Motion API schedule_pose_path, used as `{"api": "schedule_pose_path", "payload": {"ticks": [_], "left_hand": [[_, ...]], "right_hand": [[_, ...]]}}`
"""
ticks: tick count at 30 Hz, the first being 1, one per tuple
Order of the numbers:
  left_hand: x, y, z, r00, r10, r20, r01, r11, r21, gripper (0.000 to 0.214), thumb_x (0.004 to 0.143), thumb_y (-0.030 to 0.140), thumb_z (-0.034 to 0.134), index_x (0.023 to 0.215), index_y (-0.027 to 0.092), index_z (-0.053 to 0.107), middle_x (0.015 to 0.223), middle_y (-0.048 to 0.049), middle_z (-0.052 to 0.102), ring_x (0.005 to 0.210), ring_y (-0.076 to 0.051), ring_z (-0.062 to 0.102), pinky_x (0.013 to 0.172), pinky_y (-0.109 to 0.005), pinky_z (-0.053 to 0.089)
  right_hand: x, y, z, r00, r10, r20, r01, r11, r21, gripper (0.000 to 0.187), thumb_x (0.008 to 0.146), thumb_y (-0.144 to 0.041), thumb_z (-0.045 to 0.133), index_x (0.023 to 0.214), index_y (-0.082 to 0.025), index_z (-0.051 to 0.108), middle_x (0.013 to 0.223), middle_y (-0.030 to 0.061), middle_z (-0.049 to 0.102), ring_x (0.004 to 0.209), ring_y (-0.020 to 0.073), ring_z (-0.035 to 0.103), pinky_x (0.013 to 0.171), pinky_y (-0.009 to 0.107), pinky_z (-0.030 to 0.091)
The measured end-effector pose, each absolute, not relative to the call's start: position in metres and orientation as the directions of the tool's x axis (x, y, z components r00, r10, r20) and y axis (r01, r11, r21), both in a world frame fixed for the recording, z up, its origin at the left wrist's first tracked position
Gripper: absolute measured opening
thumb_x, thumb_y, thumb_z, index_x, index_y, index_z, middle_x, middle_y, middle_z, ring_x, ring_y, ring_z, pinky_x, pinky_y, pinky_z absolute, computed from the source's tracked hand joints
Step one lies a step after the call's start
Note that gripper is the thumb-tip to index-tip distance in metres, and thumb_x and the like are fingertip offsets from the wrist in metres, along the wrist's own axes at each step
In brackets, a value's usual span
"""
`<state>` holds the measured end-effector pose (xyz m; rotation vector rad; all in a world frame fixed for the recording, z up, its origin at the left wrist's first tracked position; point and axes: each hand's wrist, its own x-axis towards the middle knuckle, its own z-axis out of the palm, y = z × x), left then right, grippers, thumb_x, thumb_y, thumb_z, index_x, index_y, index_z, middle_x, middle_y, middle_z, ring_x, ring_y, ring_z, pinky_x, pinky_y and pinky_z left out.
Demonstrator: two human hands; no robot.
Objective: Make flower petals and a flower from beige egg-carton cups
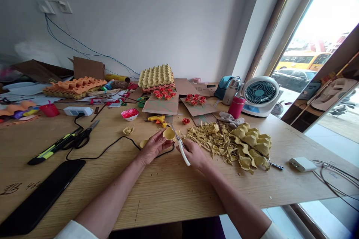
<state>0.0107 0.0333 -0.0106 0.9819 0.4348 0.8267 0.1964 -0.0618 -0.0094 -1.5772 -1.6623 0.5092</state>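
Observation:
My left hand (153,148) pinches a small yellow egg-carton cup (169,133) just above the wooden table (157,190). My right hand (194,154) is closed round the white handles of a pair of scissors (179,143), whose blades point up at the cup's right edge. A heap of yellow carton scraps (215,140) and a cut yellow egg tray (252,145) lie just right of my right hand. A small yellow paper rose (128,130) and a yellow disc (143,143) rest left of the cup.
A yellow glue gun (157,119), a red paint bowl (130,114) and a red rose (185,121) lie behind my hands. Black scissors (81,137), a black cable (112,147), a dark flat slab (42,194), stacked egg trays (156,76), a fan (260,95) and a white charger (303,164) surround them.

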Motion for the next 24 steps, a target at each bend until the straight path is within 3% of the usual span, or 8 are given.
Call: {"api": "schedule_pose_path", "payload": {"ticks": [5, 8, 12, 15, 19, 24], "left_hand": [[0.012, 0.033, -0.011, 0.657, 0.754, 0.023, -0.458, 0.374, 0.806, 0.053, 0.071, 0.028, 0.087, 0.119, 0.021, 0.066, 0.097, -0.0044, 0.075, 0.084, -0.013, 0.071, 0.083, -0.026, 0.059], [0.012, 0.03, -0.01, 0.647, 0.762, 0.036, -0.447, 0.34, 0.827, 0.054, 0.071, 0.029, 0.087, 0.12, 0.022, 0.065, 0.1, -0.0039, 0.074, 0.085, -0.013, 0.071, 0.085, -0.027, 0.058], [0.016, 0.025, -0.008, 0.572, 0.807, 0.147, -0.38, 0.102, 0.919, 0.055, 0.076, 0.029, 0.082, 0.126, 0.025, 0.061, 0.121, -0.0041, 0.068, 0.103, -0.018, 0.067, 0.094, -0.034, 0.056], [0.019, 0.023, -0.007, 0.545, 0.807, 0.226, -0.335, -0.038, 0.942, 0.054, 0.077, 0.031, 0.081, 0.126, 0.022, 0.06, 0.126, -0.006, 0.065, 0.112, -0.023, 0.063, 0.094, -0.036, 0.057], [0.017, 0.024, -0.006, 0.564, 0.789, 0.243, -0.298, -0.08, 0.951, 0.054, 0.077, 0.031, 0.08, 0.127, 0.022, 0.061, 0.127, -0.0075, 0.065, 0.112, -0.025, 0.063, 0.093, -0.038, 0.057], [0.012, 0.027, -0.005, 0.606, 0.768, 0.205, -0.3, -0.018, 0.954, 0.054, 0.077, 0.029, 0.08, 0.127, 0.023, 0.062, 0.126, -0.0073, 0.066, 0.111, -0.024, 0.064, 0.093, -0.039, 0.057]], "right_hand": [[0.196, -0.061, -0.013, -0.001, 0.974, 0.225, 0.581, 0.183, -0.793, 0.04, 0.096, -0.05, 0.04, 0.068, -0.022, 0.04, 0.059, -0.0045, 0.045, 0.055, 0.0108, 0.039, 0.052, 0.024, 0.029], [0.195, -0.061, -0.016, -0.015, 0.977, 0.214, 0.576, 0.183, -0.797, 0.039, 0.098, -0.049, 0.034, 0.071, -0.022, 0.043, 0.061, -0.0037, 0.048, 0.056, 0.0117, 0.043, 0.053, 0.024, 0.032], [0.195, -0.063, -0.015, 0.031, 0.971, 0.235, 0.621, 0.165, -0.766, 0.031, 0.094, -0.048, 0.045, 0.078, -0.022, 0.042, 0.07, -0.0027, 0.051, 0.065, 0.0139, 0.045, 0.059, 0.026, 0.033], [0.198, -0.063, -0.013, 0.044, 0.97, 0.241, 0.664, 0.152, -0.732, 0.027, 0.09, -0.046, 0.052, 0.082, -0.023, 0.041, 0.072, -0.0031, 0.051, 0.066, 0.0147, 0.043, 0.063, 0.027, 0.031], [0.2, -0.064, -0.011, 0.029, 0.968, 0.249, 0.696, 0.159, -0.7, 0.024, 0.088, -0.043, 0.056, 0.084, -0.023, 0.042, 0.073, -0.0029, 0.053, 0.068, 0.0151, 0.045, 0.065, 0.027, 0.03], [0.2, -0.065, -0.011, 0.024, 0.967, 0.255, 0.701, 0.166, -0.694, 0.025, 0.09, -0.044, 0.052, 0.08, -0.023, 0.041, 0.068, -0.0038, 0.051, 0.063, 0.0138, 0.042, 0.061, 0.025, 0.028]]}}
